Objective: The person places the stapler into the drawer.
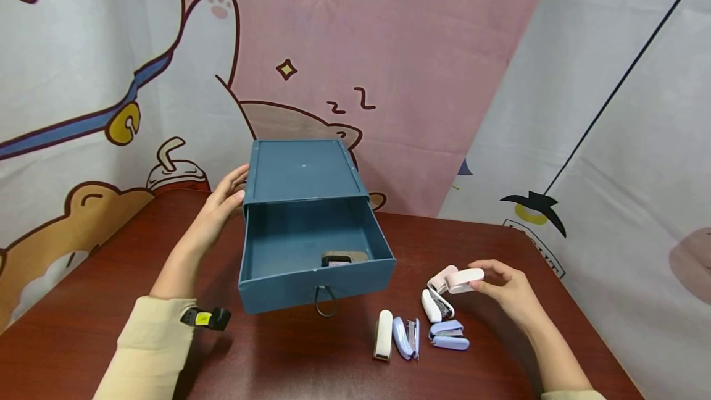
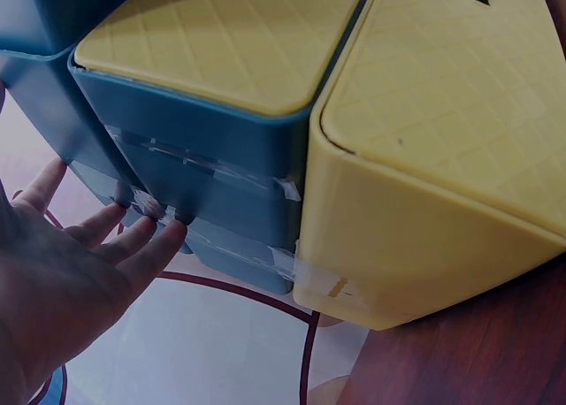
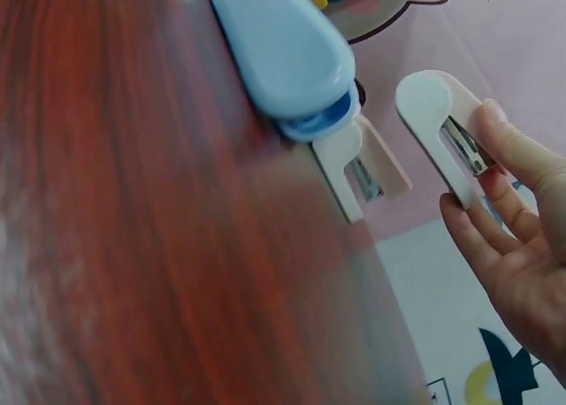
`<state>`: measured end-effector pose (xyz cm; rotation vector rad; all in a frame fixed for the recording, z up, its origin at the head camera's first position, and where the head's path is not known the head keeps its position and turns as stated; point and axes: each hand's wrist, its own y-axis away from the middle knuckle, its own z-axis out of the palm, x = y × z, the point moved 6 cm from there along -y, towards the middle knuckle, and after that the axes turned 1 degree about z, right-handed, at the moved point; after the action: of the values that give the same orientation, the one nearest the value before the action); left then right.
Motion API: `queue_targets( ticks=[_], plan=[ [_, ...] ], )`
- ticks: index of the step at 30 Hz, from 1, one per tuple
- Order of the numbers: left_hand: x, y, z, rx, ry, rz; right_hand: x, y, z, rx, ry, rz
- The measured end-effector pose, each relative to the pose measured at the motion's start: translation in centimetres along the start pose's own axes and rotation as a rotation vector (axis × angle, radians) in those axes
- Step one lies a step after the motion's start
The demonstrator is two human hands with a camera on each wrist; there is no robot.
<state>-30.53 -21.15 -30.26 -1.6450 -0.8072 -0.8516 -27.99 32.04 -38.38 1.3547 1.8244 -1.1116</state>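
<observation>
A blue drawer box [image 1: 303, 171] stands with its front drawer [image 1: 280, 286] pulled out; a dark and beige item [image 1: 345, 258] lies inside. My left hand [image 1: 224, 196] rests its outstretched fingers against the box's left side. In the left wrist view those fingertips [image 2: 172, 233] touch blue panels [image 2: 203, 153] joined with clear tape. On the right, my right hand [image 1: 508, 292] pinches a pale pink stapler [image 1: 465, 281] between thumb and fingers, its arms spread apart [image 3: 433, 113]. Close beside it lie a pink stapler [image 1: 442, 279] and a white stapler [image 1: 436, 305].
Nearer the front lie a cream stapler [image 1: 383, 335] and two lilac staplers, one upright in view [image 1: 407, 338] and one sideways [image 1: 449, 335]. A yellow box part [image 2: 424, 219] adjoins the blue panels. Behind the brown table [image 1: 311, 363] hangs a printed cloth [image 1: 416, 79].
</observation>
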Motion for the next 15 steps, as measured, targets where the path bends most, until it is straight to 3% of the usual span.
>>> queue_targets(
  ticks=[8,15],
  plan=[
    [0.0,0.0,0.0,0.002,-0.008,-0.002,-2.9,0.0,-0.2,0.081,-0.02,-0.055],
    [0.0,0.0,0.0,0.005,-0.015,-0.011,-5.8,-0.1,0.0,0.141,-0.112,-0.103]
  ],
)
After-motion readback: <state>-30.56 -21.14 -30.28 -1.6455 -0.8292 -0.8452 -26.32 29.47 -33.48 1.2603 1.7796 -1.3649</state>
